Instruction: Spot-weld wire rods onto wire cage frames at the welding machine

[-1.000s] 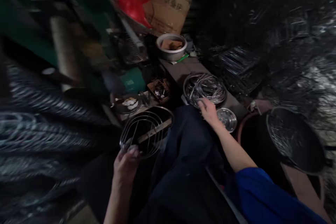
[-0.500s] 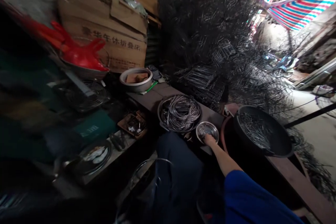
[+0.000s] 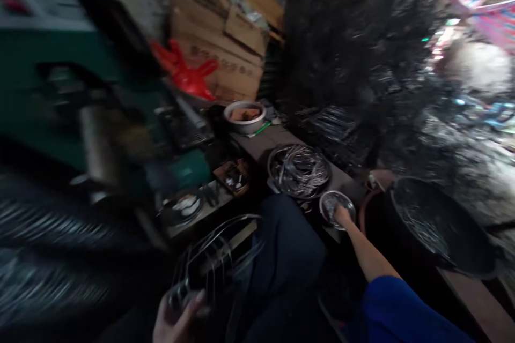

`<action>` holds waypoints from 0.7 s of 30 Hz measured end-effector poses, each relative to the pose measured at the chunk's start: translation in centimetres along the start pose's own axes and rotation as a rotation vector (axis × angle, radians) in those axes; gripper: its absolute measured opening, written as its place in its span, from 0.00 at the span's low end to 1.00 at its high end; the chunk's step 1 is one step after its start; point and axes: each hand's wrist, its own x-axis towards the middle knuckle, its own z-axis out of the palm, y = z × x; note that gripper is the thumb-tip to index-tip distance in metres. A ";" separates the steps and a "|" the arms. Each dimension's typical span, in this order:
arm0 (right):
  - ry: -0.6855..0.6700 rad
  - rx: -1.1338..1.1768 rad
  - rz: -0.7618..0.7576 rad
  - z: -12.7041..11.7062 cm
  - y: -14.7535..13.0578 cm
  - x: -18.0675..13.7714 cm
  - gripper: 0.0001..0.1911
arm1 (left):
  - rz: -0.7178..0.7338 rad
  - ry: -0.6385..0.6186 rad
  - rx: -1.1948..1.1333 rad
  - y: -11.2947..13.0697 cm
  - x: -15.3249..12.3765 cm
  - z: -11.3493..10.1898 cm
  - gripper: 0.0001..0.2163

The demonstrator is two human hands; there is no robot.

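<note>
At the bottom, my left hand (image 3: 179, 317) is closed around a bent-wire frame (image 3: 219, 246) with curved loops and several thin prongs; motion blurs its finer shape. My right hand (image 3: 343, 215) reaches into a small shiny metal bowl (image 3: 330, 193) with small greyish pieces in it. The fingers there are too smeared and hidden to show whether they grip anything. Just left of that bowl, a wide basin holds a thick heap of coiled metal wire (image 3: 300, 170). My dark-trousered knee (image 3: 287, 236) lies between the two hands.
On the right a big black pan (image 3: 462, 230) holds metal pieces. Green machinery (image 3: 40, 91) fills the left, near a small box of parts (image 3: 234, 176). Behind stand a white basin (image 3: 245, 124), a cardboard box (image 3: 217, 37), a red glove (image 3: 189, 75) and piled dark wire (image 3: 354, 53).
The view has swung left, shifting the scene rightward. My left hand with the wire frame has come into sight at the bottom. My right hand stays in the metal bowl.
</note>
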 end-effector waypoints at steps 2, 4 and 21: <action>0.029 0.011 -0.125 -1.2 -1.5 -0.4 0.04 | 0.144 0.039 -0.013 1.1 -0.7 0.9 0.29; 0.040 0.056 -0.290 -2.4 -4.9 -0.7 0.09 | 0.270 0.073 0.062 2.0 -0.8 1.4 0.28; -0.172 0.329 -1.882 2.0 -36.0 -20.0 0.10 | 0.549 0.224 0.223 3.2 0.7 -2.3 0.28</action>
